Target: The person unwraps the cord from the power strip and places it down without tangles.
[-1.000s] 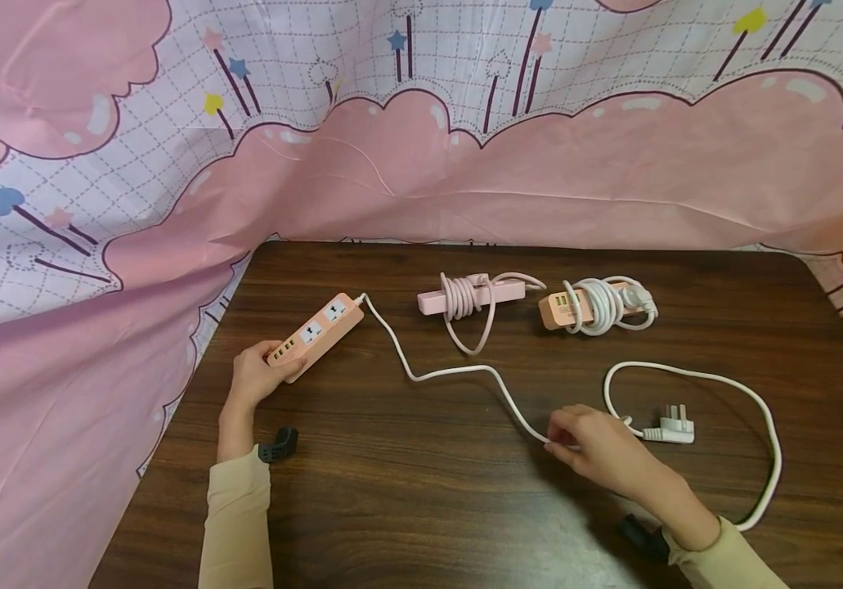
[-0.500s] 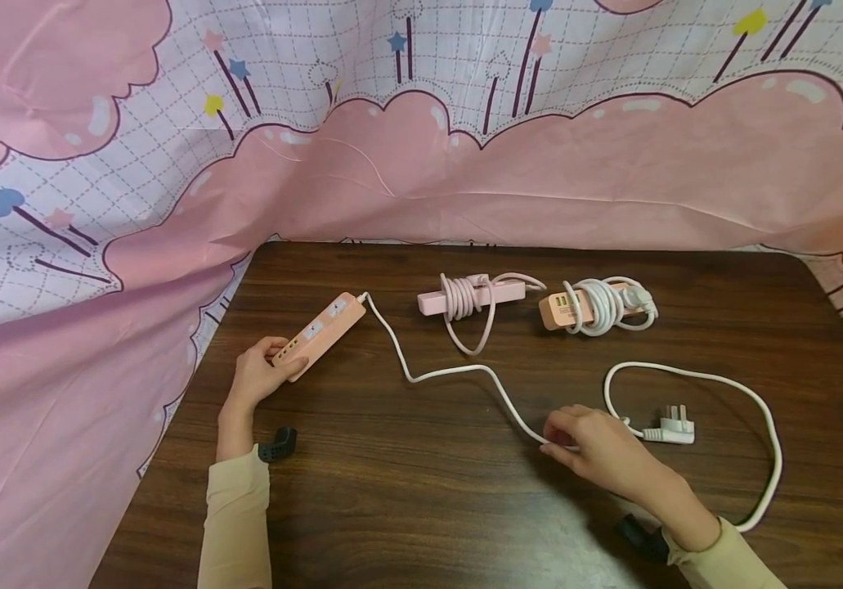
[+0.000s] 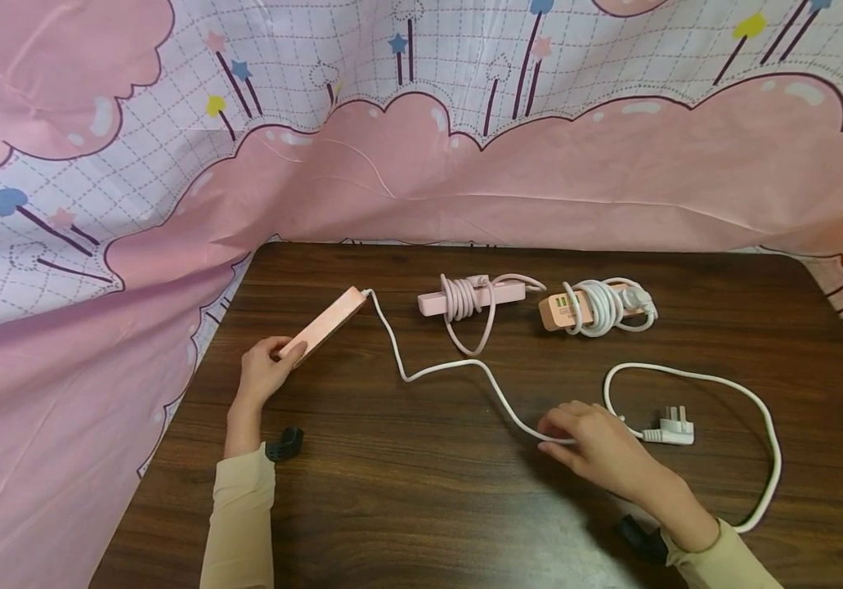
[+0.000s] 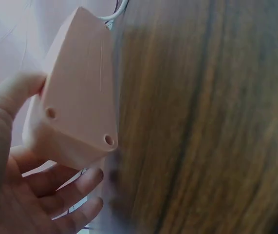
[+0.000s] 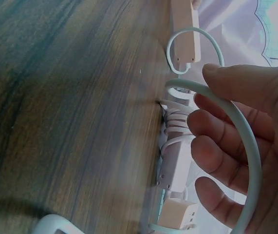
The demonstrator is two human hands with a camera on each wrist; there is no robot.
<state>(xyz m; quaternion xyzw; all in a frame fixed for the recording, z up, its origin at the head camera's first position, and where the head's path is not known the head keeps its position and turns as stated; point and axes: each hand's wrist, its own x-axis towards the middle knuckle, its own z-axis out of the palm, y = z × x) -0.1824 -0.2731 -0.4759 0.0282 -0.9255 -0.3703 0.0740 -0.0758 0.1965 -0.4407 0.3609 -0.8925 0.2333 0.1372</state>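
My left hand (image 3: 265,372) grips the near end of a peach power strip (image 3: 325,321), thumb on one side and fingers on the other. The strip is rolled so its sockets face away, and its underside with screw holes fills much of the left wrist view. From its far end a white cord (image 3: 406,378) snakes over the table to my right hand (image 3: 598,446). There the thumb and curled fingers pinch the cord, which arcs across the palm in the right wrist view. Beyond that hand the cord loops right and back to a three-pin plug (image 3: 674,431) lying on the table.
A pink power strip (image 3: 432,304) wrapped in its own cord lies at the back middle. Right of it sits an orange power strip (image 3: 555,312) bound with white cord. A patterned pink curtain (image 3: 539,188) hangs behind the dark wooden table (image 3: 428,483).
My left hand has rolled the power strip, so the sockets that faced up have turned out of sight. The right hand has shifted slightly left, keeping hold of the cord.
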